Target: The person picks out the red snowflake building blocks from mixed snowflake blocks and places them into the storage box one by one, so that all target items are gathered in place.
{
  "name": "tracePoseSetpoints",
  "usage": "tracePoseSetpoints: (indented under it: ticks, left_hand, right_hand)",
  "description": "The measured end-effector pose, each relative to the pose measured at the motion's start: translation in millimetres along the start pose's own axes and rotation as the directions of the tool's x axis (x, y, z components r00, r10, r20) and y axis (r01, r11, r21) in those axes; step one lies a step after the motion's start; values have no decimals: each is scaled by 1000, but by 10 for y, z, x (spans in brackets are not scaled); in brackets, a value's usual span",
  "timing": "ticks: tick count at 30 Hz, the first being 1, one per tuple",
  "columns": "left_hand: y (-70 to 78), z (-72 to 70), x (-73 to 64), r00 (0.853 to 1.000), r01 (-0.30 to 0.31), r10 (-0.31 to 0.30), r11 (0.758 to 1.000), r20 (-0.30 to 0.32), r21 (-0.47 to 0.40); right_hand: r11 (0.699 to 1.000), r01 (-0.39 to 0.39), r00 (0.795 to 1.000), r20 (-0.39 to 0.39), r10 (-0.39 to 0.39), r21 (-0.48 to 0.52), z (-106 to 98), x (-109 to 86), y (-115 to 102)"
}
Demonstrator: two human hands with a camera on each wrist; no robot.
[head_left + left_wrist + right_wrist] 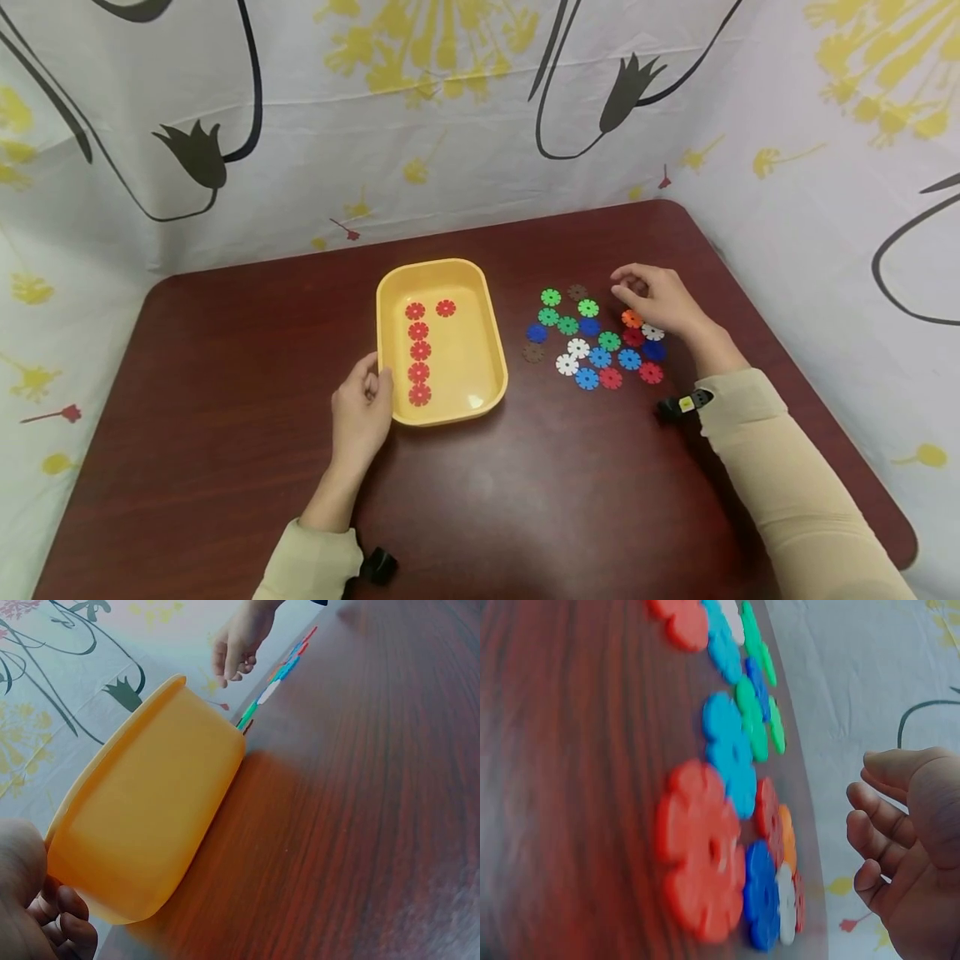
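Note:
My left hand (362, 417) grips the left rim of a yellow plastic tray (461, 367), with the thumb at the rim and the fingers curled outside the wall. Inside the tray, several red flower-shaped discs (420, 372) form a column along the left side; a single red disc (446, 308) lies at the upper right of that column. Above the far right edge of the loose discs hovers my right hand (660, 298). Its fingers (877, 825) are loosely bent, and nothing shows between them. An orange disc (632, 319) lies just below this hand.
Right of the tray, loose discs in green, blue, white, brown and red are spread on the dark red-brown table (247, 375). Near the right wrist lies a red disc (651, 372). A patterned white cloth (465, 167) hangs behind the table and along its sides.

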State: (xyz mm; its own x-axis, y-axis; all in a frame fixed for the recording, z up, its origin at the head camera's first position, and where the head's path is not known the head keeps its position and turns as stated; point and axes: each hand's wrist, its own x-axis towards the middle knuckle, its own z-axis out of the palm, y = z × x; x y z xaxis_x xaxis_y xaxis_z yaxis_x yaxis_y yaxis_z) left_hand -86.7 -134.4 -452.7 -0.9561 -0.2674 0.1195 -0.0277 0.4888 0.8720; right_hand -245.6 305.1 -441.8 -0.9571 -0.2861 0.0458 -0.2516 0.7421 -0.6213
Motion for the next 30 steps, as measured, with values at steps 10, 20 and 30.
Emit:
tracePoseSetpoints:
  ticks: [10, 20, 30]
  left_hand:
    - [-14, -1, 3, 1000, 0, 0, 1000, -2, 3]
    - [-6, -5, 6, 1000, 7, -7, 1000, 4, 0]
    - [-9, -4, 5, 1000, 22, -22, 1000, 15, 2]
  right_hand:
    - [999, -11, 1000, -11, 10, -50, -92, -52, 225]
    - [994, -25, 997, 64, 32, -106, -230, -124, 439]
    - [987, -83, 993, 66, 93, -139, -233, -129, 517]
